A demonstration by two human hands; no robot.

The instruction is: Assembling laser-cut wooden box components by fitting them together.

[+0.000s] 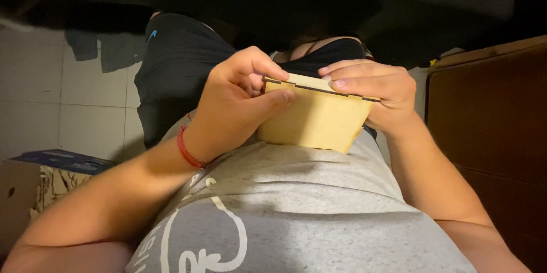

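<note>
- Wooden box (312,118) rests on lap, against shirt (296,204).
- Left hand (239,99) on box's left end; right hand (379,93) on right end.
- Cardboard box (23,193) on floor, far left.
- Cabinet (490,125) at right.

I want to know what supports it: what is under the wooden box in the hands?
The wooden box rests against a grey shirt at its lower edge, gripped by the left hand and right hand. Its underside and inside are hidden.

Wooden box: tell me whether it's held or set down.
Held. Both the left hand and right hand grip the wooden box against the grey shirt.
</note>
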